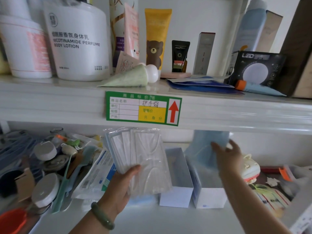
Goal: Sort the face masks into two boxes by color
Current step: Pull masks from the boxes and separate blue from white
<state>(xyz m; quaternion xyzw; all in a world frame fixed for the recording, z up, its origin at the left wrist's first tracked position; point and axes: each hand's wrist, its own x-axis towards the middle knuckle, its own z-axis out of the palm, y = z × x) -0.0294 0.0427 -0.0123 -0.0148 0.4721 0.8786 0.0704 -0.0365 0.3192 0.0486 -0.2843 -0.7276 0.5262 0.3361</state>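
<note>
While the two white boxes sit side by side at lower centre of the frame, we hold the sort as under way. Our left hand (118,186) is clamped on a stack of white masks (143,159) just left of the left box (179,193), which looks empty. Our right hand (228,157) pinches a blue mask (207,146) above the right box (209,196). Both colours remain to be placed.

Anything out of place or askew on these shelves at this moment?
On the upper shelf, a green tube with a white cap lies on its side while neighbouring tubes stand upright. The left hand holds white masks; the right hand holds blue masks over the boxes.
</note>
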